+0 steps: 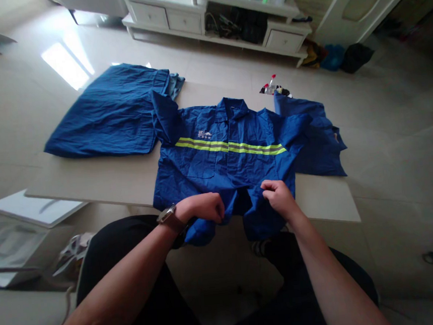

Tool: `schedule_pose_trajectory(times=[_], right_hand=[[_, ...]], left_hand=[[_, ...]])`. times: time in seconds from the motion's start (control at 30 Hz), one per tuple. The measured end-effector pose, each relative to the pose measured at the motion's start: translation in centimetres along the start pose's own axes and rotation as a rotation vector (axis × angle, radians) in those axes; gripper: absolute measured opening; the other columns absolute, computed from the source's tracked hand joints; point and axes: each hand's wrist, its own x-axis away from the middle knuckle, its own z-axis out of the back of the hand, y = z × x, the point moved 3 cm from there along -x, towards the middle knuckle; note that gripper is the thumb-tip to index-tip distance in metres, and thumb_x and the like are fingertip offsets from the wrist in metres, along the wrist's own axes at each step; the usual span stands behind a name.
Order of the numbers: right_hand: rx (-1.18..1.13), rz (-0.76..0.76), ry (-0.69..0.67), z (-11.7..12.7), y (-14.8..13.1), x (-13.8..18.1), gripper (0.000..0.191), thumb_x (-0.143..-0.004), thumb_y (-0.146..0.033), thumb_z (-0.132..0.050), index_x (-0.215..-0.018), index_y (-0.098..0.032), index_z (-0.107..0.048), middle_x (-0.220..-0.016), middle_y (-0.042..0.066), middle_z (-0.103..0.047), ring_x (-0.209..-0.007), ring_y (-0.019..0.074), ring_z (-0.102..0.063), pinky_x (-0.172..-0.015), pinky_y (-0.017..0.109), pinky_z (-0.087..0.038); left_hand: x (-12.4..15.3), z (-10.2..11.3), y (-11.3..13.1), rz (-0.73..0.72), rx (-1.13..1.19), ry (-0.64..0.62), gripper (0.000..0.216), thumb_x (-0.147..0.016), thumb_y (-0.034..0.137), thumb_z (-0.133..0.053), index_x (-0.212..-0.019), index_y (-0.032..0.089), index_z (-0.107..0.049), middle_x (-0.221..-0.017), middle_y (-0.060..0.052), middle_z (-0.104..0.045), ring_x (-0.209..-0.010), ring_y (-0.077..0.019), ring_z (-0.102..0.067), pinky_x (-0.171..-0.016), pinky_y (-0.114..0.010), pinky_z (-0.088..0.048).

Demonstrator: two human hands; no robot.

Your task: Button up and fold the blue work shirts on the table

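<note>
A blue work jacket (223,157) with a yellow reflective stripe across the chest lies face up on a low beige table (100,180), collar away from me. Its bottom hem hangs over the near table edge. My left hand (203,207), with a watch on the wrist, is closed on the hem's left front panel. My right hand (278,195) pinches the right front panel close beside it. The two hands sit a short gap apart at the jacket's front opening.
Another blue garment (109,113) is spread at the table's far left, and a third blue piece (318,133) lies at the right. Small bottles (270,86) stand behind the jacket. A white TV cabinet (211,16) is at the back. White boards (31,209) lie left.
</note>
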Motion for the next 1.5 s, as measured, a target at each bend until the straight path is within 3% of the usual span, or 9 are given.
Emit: schedule_pose_trajectory(times=[0.13, 0.3, 0.47, 0.63, 0.73, 0.9, 1.07, 1.27, 1.5], right_hand=[[-0.112, 0.043, -0.046, 0.4, -1.0, 0.0, 0.007, -0.052, -0.025, -0.046, -0.05, -0.021, -0.041, -0.071, 0.002, -0.055, -0.075, 0.0175, -0.049, -0.073, 0.031, -0.038], [-0.29, 0.069, -0.266, -0.8, -2.7, 1.1, 0.011, -0.053, -0.021, -0.049, -0.054, -0.02, -0.039, -0.092, 0.004, -0.063, -0.085, 0.0194, -0.053, -0.08, 0.032, -0.041], [-0.406, 0.093, -0.308, -0.7, -3.2, 1.6, 0.017, -0.063, -0.031, -0.053, -0.057, -0.021, -0.04, -0.086, 0.004, -0.058, -0.08, 0.0188, -0.051, -0.075, 0.032, -0.043], [0.02, 0.065, 0.007, -0.2, -1.6, 0.9, 0.041, -0.076, -0.048, -0.069, -0.058, -0.022, -0.043, -0.067, -0.001, -0.047, -0.067, 0.0147, -0.044, -0.07, 0.03, -0.041], [0.231, 0.132, 0.185, -0.6, -0.8, 0.4, 0.028, -0.075, -0.043, -0.073, -0.07, -0.022, -0.055, -0.074, 0.0, -0.06, -0.075, 0.0177, -0.056, -0.078, 0.032, -0.046], [0.207, 0.186, 0.084, -2.9, -0.7, 0.3, 0.03, -0.08, -0.041, -0.07, -0.104, -0.022, -0.067, -0.103, 0.007, -0.074, -0.097, 0.024, -0.069, -0.09, 0.038, -0.053], [0.231, 0.248, 0.035, -3.3, -1.3, 0.5, 0.019, -0.089, -0.031, -0.058, -0.095, -0.022, -0.073, -0.102, 0.008, -0.077, -0.098, 0.0236, -0.071, -0.091, 0.036, -0.051], [0.142, 0.149, 0.028, -2.6, -1.2, -0.1, 0.02, -0.086, -0.033, -0.059, -0.088, -0.02, -0.073, -0.092, 0.005, -0.077, -0.088, 0.0222, -0.069, -0.085, 0.033, -0.05], [0.207, 0.1, 0.104, -3.2, -0.8, -0.3, 0.021, -0.084, -0.035, -0.061, -0.09, -0.021, -0.074, -0.095, 0.006, -0.078, -0.091, 0.0237, -0.07, -0.086, 0.035, -0.049]], left_hand=[[0.1, 0.4, 0.3, 0.029, 0.0, 0.102, 0.024, -0.078, 0.041, -0.074, -0.086, 0.018, -0.078, -0.074, 0.0, -0.073, -0.064, -0.0128, -0.06, -0.056, -0.022, -0.038], [-0.9, 0.6, 1.8, 0.03, 0.022, 0.649, 0.039, -0.082, 0.058, -0.068, -0.082, 0.019, -0.067, -0.072, 0.001, -0.065, -0.064, -0.0133, -0.054, -0.057, -0.025, -0.035], [-1.7, -0.4, 2.0, 0.093, -0.142, 0.872, 0.021, -0.083, 0.04, -0.072, -0.09, 0.022, -0.063, -0.089, -0.002, -0.07, -0.076, -0.0165, -0.061, -0.063, -0.027, -0.037], [-1.7, -0.2, 2.2, 0.05, -0.169, 0.876, 0.012, -0.089, 0.019, -0.057, -0.095, 0.022, -0.066, -0.089, -0.003, -0.072, -0.078, -0.0172, -0.064, -0.068, -0.027, -0.042], [-1.8, -0.2, 2.4, 0.004, -0.137, 0.876, 0.013, -0.087, 0.016, -0.058, -0.094, 0.021, -0.068, -0.082, -0.002, -0.071, -0.073, -0.016, -0.063, -0.068, -0.026, -0.043], [-2.1, -0.6, 2.7, -0.102, -0.108, 0.837, 0.007, -0.084, 0.017, -0.063, -0.087, 0.018, -0.069, -0.074, -0.001, -0.068, -0.065, -0.0133, -0.058, -0.063, -0.024, -0.04], [-1.8, -0.2, 2.6, -0.074, -0.074, 0.838, 0.024, -0.086, 0.015, -0.058, -0.106, 0.018, -0.073, -0.079, -0.003, -0.072, -0.074, -0.0156, -0.065, -0.073, -0.025, -0.049], [-1.7, 0.1, 2.8, -0.059, -0.037, 0.815, 0.031, -0.092, 0.018, -0.052, -0.112, 0.02, -0.076, -0.114, -0.006, -0.078, -0.106, -0.0198, -0.071, -0.1, -0.028, -0.051], [-1.4, 0.1, 3.2, -0.145, -0.123, 0.757, 0.033, -0.093, 0.017, -0.049, -0.111, 0.018, -0.076, -0.111, -0.008, -0.077, -0.101, -0.0197, -0.071, -0.096, -0.028, -0.052]])
